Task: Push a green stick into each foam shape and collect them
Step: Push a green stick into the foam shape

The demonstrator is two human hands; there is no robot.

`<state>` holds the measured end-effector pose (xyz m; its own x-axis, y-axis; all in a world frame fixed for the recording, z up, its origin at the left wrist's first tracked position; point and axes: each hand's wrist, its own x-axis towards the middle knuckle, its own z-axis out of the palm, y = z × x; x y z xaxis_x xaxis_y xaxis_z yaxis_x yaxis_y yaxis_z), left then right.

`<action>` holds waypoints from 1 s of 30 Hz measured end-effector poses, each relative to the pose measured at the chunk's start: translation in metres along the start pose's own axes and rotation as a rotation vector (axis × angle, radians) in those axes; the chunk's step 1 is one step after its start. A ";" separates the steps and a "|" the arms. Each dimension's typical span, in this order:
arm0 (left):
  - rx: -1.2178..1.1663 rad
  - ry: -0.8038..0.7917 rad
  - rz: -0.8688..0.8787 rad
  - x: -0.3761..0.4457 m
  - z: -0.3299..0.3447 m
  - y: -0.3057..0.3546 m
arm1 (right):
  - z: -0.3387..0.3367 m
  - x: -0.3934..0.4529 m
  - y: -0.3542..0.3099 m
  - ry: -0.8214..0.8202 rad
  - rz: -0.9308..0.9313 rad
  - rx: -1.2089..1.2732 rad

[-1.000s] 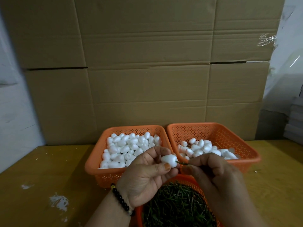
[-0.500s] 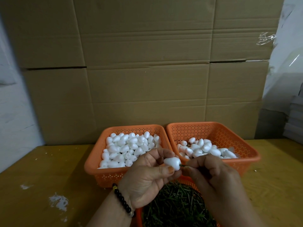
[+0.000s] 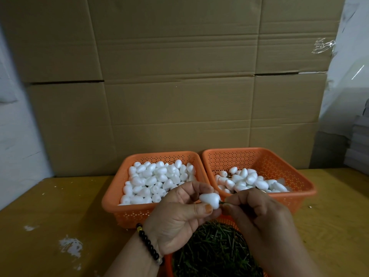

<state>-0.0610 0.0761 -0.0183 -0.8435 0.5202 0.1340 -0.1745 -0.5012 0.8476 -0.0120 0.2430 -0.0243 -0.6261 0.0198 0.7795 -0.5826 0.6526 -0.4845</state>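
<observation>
My left hand (image 3: 179, 214) pinches a white foam shape (image 3: 210, 199) between thumb and fingers, in front of the two orange baskets. My right hand (image 3: 257, 212) pinches a green stick (image 3: 222, 205) whose tip is at the foam shape's right end; only a short bit of stick shows between them. The left orange basket (image 3: 131, 211) is full of loose white foam shapes. The right orange basket (image 3: 287, 172) holds fewer foam shapes. A round orange basket of green sticks (image 3: 215, 250) sits below my hands.
Large cardboard boxes (image 3: 179, 86) form a wall right behind the baskets. The yellow-brown table (image 3: 60, 206) has white paint marks at the left. Plastic-wrapped stacks (image 3: 357, 144) stand at the far right.
My hands have drawn closer together. The visible length of green stick between the foam shape and my right fingers has shrunk as it went in.
</observation>
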 end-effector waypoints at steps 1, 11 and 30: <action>0.001 0.002 -0.003 0.000 0.000 0.000 | 0.000 0.000 0.001 0.000 0.003 0.005; 0.005 0.009 -0.007 -0.001 0.002 0.000 | -0.001 -0.001 0.000 -0.016 -0.011 -0.011; -0.036 -0.042 0.022 0.000 -0.007 0.005 | 0.000 -0.003 0.001 -0.075 0.108 0.152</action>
<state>-0.0655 0.0691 -0.0173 -0.8255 0.5368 0.1742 -0.1750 -0.5369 0.8253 -0.0106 0.2435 -0.0273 -0.7223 0.0234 0.6911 -0.5781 0.5281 -0.6221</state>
